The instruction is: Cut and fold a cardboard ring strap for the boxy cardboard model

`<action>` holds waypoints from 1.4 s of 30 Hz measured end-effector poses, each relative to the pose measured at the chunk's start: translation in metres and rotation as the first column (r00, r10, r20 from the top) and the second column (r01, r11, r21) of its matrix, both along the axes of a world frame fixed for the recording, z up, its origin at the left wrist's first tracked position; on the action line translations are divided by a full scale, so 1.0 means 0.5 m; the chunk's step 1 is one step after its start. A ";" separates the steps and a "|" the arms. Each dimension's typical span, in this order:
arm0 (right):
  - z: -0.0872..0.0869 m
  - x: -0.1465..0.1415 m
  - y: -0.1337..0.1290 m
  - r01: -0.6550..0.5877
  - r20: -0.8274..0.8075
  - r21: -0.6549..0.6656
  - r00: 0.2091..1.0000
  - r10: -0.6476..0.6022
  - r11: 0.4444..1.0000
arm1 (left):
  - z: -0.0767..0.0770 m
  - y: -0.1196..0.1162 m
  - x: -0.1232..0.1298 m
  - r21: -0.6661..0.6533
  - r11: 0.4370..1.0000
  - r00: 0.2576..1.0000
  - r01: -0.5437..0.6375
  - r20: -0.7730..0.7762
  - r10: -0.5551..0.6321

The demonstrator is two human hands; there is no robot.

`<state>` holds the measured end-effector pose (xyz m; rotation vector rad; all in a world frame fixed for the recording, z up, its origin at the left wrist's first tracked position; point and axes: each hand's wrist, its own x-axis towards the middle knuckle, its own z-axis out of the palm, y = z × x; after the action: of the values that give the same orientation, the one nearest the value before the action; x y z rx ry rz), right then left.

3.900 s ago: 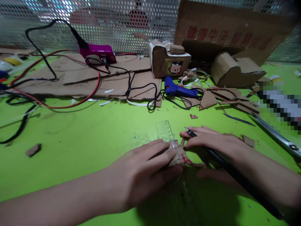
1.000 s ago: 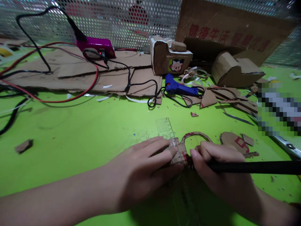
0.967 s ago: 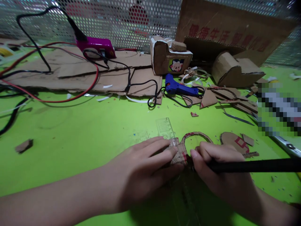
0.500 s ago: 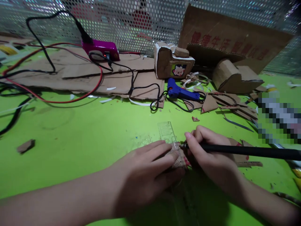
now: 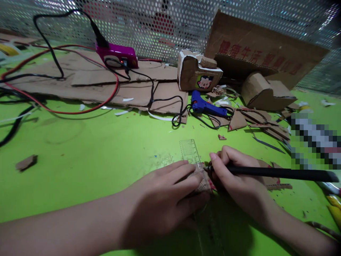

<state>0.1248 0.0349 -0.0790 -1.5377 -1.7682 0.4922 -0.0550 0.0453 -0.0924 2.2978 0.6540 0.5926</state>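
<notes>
My left hand [image 5: 162,199] lies over a clear plastic ruler [image 5: 189,147], its fingers pressing the ruler down onto a small piece of cardboard [image 5: 206,185] with red print. Much of that cardboard is hidden under the fingers. My right hand [image 5: 239,179] is closed around a slim black pen [image 5: 282,173], held tilted low, with its tip at the ruler's right edge. Behind the right hand, more cut cardboard [image 5: 278,181] shows on the green table [image 5: 93,153].
Farther back lie a blue glue gun [image 5: 209,106], a cardboard camera shape [image 5: 190,73], a magenta power box [image 5: 117,55] with cables, and another cardboard form [image 5: 266,92]. Cardboard scraps [image 5: 237,119] and a thin blade [image 5: 269,145] lie at the right. Perforated metal [image 5: 133,25] closes the back.
The view has shifted slightly. Both hands, the ruler and the pen keep nearly the same places, with the pen tip still by the ruler's edge.
</notes>
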 end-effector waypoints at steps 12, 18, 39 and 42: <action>-0.003 0.001 0.001 0.005 0.006 0.010 1.000 -0.005 1.000 | 0.003 -0.001 -0.002 -0.058 0.998 1.000 -0.017 -0.023 0.016; -0.003 0.001 0.001 0.013 0.000 -0.013 1.000 -0.013 1.000 | 0.008 0.002 -0.002 -0.053 0.999 0.999 0.002 -0.035 -0.003; -0.007 0.004 0.001 -0.018 0.042 0.025 0.999 0.017 1.000 | 0.005 0.002 0.000 -0.023 1.000 1.000 0.009 -0.021 -0.010; -0.008 0.003 0.002 -0.030 0.048 0.044 0.998 0.028 0.999 | 0.003 0.002 0.000 -0.033 0.999 1.000 -0.006 -0.020 0.005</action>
<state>0.1265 0.0361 -0.0829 -1.5064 -1.8277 0.4305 -0.0551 0.0460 -0.0909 2.2744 0.6752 0.5582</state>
